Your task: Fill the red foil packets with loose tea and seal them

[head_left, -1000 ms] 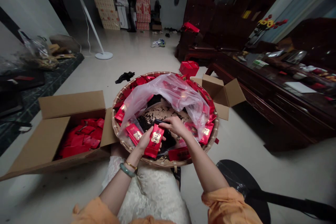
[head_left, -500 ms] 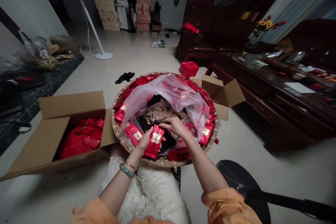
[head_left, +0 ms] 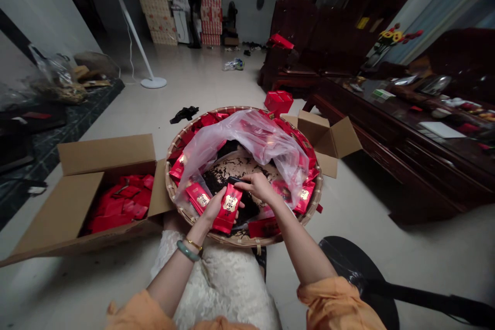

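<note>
Red foil tea packet (head_left: 228, 208) stands slightly tilted in the left hand (head_left: 214, 209), its gold label facing up, above the middle of a round woven bamboo tray (head_left: 169, 191). The left fingers (head_left: 241, 205) are clenched around the packet, their tips showing past its far edge. The right hand (head_left: 258, 187) reaches across from the other side, its fingers (head_left: 243, 182) at a dark strip (head_left: 233, 180) just above the packet's top end; whether they pinch that strip or only rest on it cannot be told.

Loose dark tea leaves (head_left: 216, 183) lie under the fingers, and more red packets (head_left: 199, 197) sit touching the left hand's side. A pink-tinged plastic bag (head_left: 247, 139) bunches just beyond the fingers, inside the tray. Left of the fingers, an open cardboard carton (head_left: 81, 201) holds a heap of red packets (head_left: 116, 201); a second carton (head_left: 328, 139) stands right of them, against the tray's rim. A white lace skirt (head_left: 216, 289) lies below the hands.
</note>
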A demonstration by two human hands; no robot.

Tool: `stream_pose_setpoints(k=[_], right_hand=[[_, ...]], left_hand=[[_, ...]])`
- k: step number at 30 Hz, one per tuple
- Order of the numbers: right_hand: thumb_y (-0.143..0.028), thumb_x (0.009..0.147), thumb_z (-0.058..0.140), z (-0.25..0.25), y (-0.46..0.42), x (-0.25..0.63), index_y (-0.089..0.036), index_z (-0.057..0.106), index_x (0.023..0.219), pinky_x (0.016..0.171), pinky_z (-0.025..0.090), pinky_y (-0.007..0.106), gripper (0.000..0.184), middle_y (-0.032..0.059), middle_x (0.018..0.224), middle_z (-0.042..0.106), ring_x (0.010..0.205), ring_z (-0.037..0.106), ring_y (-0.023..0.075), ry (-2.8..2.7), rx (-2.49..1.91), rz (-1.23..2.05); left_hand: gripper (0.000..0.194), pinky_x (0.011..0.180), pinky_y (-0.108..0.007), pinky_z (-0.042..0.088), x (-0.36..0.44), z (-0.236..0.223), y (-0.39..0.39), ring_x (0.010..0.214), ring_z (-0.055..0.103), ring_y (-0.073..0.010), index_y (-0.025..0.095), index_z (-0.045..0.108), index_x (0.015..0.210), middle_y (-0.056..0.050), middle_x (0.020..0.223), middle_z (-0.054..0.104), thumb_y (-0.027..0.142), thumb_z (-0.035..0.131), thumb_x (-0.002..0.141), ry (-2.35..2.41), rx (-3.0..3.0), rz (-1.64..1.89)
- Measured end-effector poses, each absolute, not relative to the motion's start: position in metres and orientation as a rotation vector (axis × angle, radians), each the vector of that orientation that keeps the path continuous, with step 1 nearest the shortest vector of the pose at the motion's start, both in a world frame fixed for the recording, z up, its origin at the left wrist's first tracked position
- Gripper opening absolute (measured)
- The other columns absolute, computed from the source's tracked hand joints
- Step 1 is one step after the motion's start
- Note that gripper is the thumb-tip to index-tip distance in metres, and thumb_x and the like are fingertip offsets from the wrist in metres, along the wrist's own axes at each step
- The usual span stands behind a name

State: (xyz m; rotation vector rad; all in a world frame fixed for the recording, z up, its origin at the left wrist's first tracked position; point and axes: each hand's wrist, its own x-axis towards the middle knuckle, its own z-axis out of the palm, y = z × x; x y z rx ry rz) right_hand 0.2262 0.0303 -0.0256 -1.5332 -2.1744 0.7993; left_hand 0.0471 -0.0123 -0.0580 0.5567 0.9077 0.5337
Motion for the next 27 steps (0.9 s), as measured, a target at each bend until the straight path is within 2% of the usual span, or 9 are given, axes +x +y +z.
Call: stream_pose_setpoints(k=[10, 15, 20, 24, 27], right_hand=[[-0.058, 0.08, 0.049, -0.026, 0.028, 0.227, -0.015, 0.07, 0.075, 0.054, 0.027, 0.022, 0.048, 0.001, 0.06, 0.06, 0.057, 0.048, 0.0109, -2.168, -1.507, 0.815], [-0.056, 0.077, 0.054, -0.024, 0.025, 0.237, -0.017, 0.068, 0.094, 0.059, 0.035, 0.022, 0.045, 0.0022, 0.076, 0.066, 0.066, 0.055, 0.0137, -2.03, -1.502, 0.892], [-0.059, 0.077, 0.054, -0.031, 0.024, 0.265, -0.017, 0.065, 0.094, 0.066, 0.039, 0.024, 0.046, 0.0069, 0.087, 0.068, 0.078, 0.061, 0.019, -1.937, -1.737, 0.715], [-0.063, 0.072, 0.057, -0.041, 0.02, 0.283, -0.016, 0.063, 0.1, 0.069, 0.039, 0.027, 0.055, 0.0117, 0.088, 0.068, 0.081, 0.062, 0.0232, -2.007, -1.999, 0.49], [-0.062, 0.073, 0.057, -0.041, 0.016, 0.28, -0.017, 0.064, 0.097, 0.071, 0.039, 0.029, 0.052, 0.0122, 0.089, 0.067, 0.085, 0.06, 0.0248, -2.078, -1.986, 0.324]], left_hand=[[0.069, 0.041, -0.024, 0.045, 0.047, -0.057, -0.012, 0.041, 0.057, -0.016, 0.006, 0.066, 0.096, -0.012, 0.055, 0.066, 0.062, 0.027, 0.085, 0.918, 0.566, 0.528], [0.069, 0.04, -0.024, 0.045, 0.048, -0.056, -0.012, 0.04, 0.057, -0.016, 0.006, 0.067, 0.093, -0.011, 0.054, 0.065, 0.062, 0.028, 0.085, 0.932, 0.579, 0.529], [0.067, 0.043, -0.024, 0.046, 0.046, -0.052, -0.012, 0.041, 0.057, -0.0153, 0.005, 0.067, 0.089, -0.01, 0.051, 0.064, 0.06, 0.027, 0.086, 0.897, 0.538, 0.572], [0.07, 0.043, -0.024, 0.046, 0.046, -0.051, -0.012, 0.041, 0.057, -0.0155, 0.004, 0.067, 0.089, -0.01, 0.05, 0.063, 0.06, 0.025, 0.087, 0.859, 0.534, 0.552], [0.071, 0.043, -0.024, 0.046, 0.047, -0.054, -0.011, 0.041, 0.057, -0.0155, 0.004, 0.066, 0.091, -0.011, 0.052, 0.064, 0.061, 0.024, 0.086, 0.88, 0.555, 0.531]])
